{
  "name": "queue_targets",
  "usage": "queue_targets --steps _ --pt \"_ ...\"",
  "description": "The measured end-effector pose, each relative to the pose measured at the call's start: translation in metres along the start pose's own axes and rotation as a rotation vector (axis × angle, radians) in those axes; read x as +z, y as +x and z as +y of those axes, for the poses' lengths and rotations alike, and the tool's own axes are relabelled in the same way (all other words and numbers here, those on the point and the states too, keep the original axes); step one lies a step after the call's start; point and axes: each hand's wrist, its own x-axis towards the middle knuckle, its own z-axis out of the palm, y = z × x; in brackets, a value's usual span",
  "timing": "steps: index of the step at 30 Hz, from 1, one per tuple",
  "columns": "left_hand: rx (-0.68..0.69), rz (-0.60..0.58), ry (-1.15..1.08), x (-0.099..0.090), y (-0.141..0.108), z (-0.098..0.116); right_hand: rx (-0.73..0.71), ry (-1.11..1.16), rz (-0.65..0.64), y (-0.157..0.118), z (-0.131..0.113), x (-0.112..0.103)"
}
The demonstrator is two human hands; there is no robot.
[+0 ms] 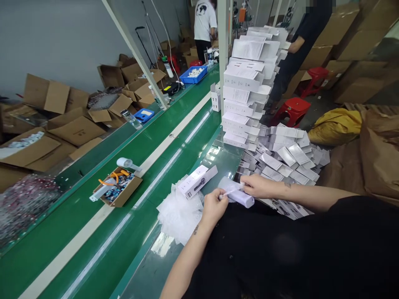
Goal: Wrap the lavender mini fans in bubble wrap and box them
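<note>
Both hands are close together in front of the body, at a clear plastic bag (pixel 227 185) that partly covers a pale lavender device (pixel 243 198). My left hand (pixel 214 206) pinches the bag's edge on the left. On the right, my right hand (pixel 253 185) is closed on the bag's other edge, just above the device. Beyond my left hand a white printed box (pixel 198 181) lies with its end flap open, partly on a heap of clear plastic bags (pixel 181 214) at the edge of the green bench.
Tall stacks of white boxes (pixel 240 79) rise ahead, with a loose pile (pixel 291 158) to the right. A carton of small parts (pixel 124 193) sits on the green conveyor (pixel 162 166). Two people stand farther back, near red stools (pixel 293 111).
</note>
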Motion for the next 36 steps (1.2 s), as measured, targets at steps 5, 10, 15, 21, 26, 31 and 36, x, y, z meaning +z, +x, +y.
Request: queue_targets --steps 5,10,15,21,26,31,36 --pt "-0.071 -0.085 0.037 -0.011 0.024 0.015 0.154 0.369 -0.296 0.011 0.001 -0.009" --pt "-0.225 -0.131 -0.204 -0.037 0.033 0.032 0.172 0.733 -0.222 0.021 0.01 -0.041" --pt "0.109 -0.045 -0.2 -0.061 0.042 0.052 -0.07 1.067 -0.266 0.036 -0.003 -0.058" --pt "0.201 0.039 -0.137 -0.02 0.066 0.041 -0.21 1.176 -0.188 0.082 -0.003 -0.064" --pt "-0.023 0.265 -0.27 -0.004 0.085 0.027 -0.008 1.29 0.909 0.148 0.059 -0.187" --pt "-0.137 0.236 -0.474 -0.008 0.086 0.025 0.167 1.365 1.093 0.212 0.099 -0.257" --pt "-0.223 0.444 -0.646 -0.039 0.083 0.019 0.179 0.825 1.299 0.203 0.095 -0.233"
